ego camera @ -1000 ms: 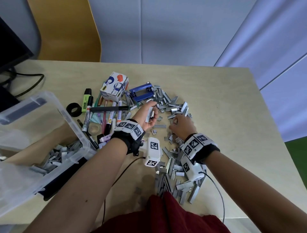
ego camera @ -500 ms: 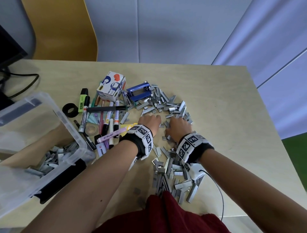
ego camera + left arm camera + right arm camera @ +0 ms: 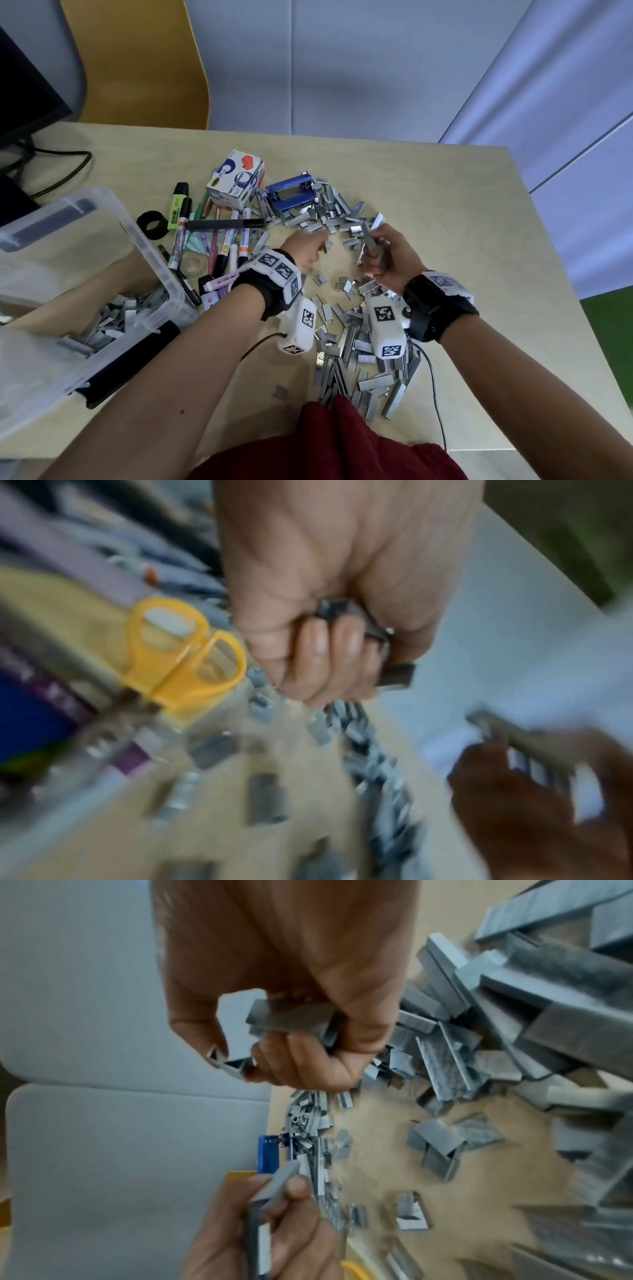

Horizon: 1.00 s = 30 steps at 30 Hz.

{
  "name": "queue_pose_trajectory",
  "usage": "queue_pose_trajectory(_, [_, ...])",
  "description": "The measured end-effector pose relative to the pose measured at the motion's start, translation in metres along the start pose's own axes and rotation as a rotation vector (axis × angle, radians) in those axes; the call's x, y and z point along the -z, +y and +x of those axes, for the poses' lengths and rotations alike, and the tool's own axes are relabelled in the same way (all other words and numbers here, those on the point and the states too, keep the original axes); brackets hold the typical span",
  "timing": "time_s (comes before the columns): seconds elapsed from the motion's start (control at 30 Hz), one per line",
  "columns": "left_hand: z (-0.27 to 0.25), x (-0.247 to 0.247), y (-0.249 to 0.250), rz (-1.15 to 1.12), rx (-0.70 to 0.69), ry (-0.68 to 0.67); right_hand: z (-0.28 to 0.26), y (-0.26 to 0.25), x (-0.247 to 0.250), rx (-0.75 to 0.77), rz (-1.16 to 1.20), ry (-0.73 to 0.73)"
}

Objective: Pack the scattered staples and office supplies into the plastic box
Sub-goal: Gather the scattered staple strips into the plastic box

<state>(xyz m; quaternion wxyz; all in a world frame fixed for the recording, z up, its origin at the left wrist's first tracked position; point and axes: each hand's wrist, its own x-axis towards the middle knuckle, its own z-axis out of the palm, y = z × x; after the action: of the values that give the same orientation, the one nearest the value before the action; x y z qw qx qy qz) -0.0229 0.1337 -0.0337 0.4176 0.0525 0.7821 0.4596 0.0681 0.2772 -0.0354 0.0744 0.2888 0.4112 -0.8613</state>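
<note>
The table (image 3: 445, 212) carries everything, and the plastic box (image 3: 150, 260) stands tilted well to the left of the left hand, its open mouth turned toward the work, probably so that handfuls can be dropped in with a short swing; a layer of staples already lies in its low end, though the wall clouds the view and the frame cuts off its near corner. Beyond and to the left of the left hand lie markers (image 3: 222, 246), a tape dispenser carton (image 3: 236, 180) and a blue stapler (image 3: 291, 193), untouched, likely left for later. The loose staples (image 3: 356, 356) spread in a ring around both hands, thickest below the right wrist. The right hand (image 3: 387, 260) is raised just off the table with fingers curled round a bundle of staple strips, one strip pinched at the fingertips (image 3: 236, 1058). The left hand (image 3: 305, 250), just beside it, is closed into a fist on a few strips, shown in the left wrist view (image 3: 342, 642), which is badly blurred; how many it holds cannot be told. Yellow scissors (image 3: 185, 653) lie left of that fist, hidden from the head view.
</note>
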Motion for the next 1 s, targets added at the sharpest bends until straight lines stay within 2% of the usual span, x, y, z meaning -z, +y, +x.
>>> queue_pose_trajectory(0.07, [-0.006,0.007,0.003,-0.389,0.003,-0.072,-0.005,-0.003,-0.002,0.022,0.036,-0.044])
queue_pose_trajectory(0.13, [-0.012,0.013,0.007,-0.601,-0.047,-0.088,-0.010,-0.004,-0.006,0.037,0.025,-0.076])
queue_pose_trajectory(0.23, [-0.021,0.021,0.014,-0.742,-0.101,-0.120,-0.016,-0.004,-0.014,0.052,0.017,-0.147])
queue_pose_trajectory(0.4, [-0.036,0.039,0.020,-0.803,-0.114,-0.190,-0.014,0.000,-0.031,0.040,-0.073,-0.194])
queue_pose_trajectory(0.47, [-0.042,0.045,0.022,-0.760,-0.101,-0.186,-0.013,0.002,-0.042,0.025,-0.187,-0.152])
queue_pose_trajectory(0.63, [-0.067,0.069,0.027,-0.542,-0.095,-0.053,-0.014,0.007,-0.083,0.026,-0.489,-0.091])
queue_pose_trajectory(0.87, [-0.139,0.146,0.037,-0.216,-0.295,0.090,-0.020,0.015,-0.169,0.108,-0.594,-0.250])
queue_pose_trajectory(0.93, [-0.155,0.171,0.030,-0.070,-0.301,0.146,-0.022,0.021,-0.197,0.128,-0.589,-0.286])
queue_pose_trajectory(1.0, [-0.163,0.193,0.017,0.160,-0.233,0.191,-0.023,0.029,-0.222,0.139,-0.587,-0.314])
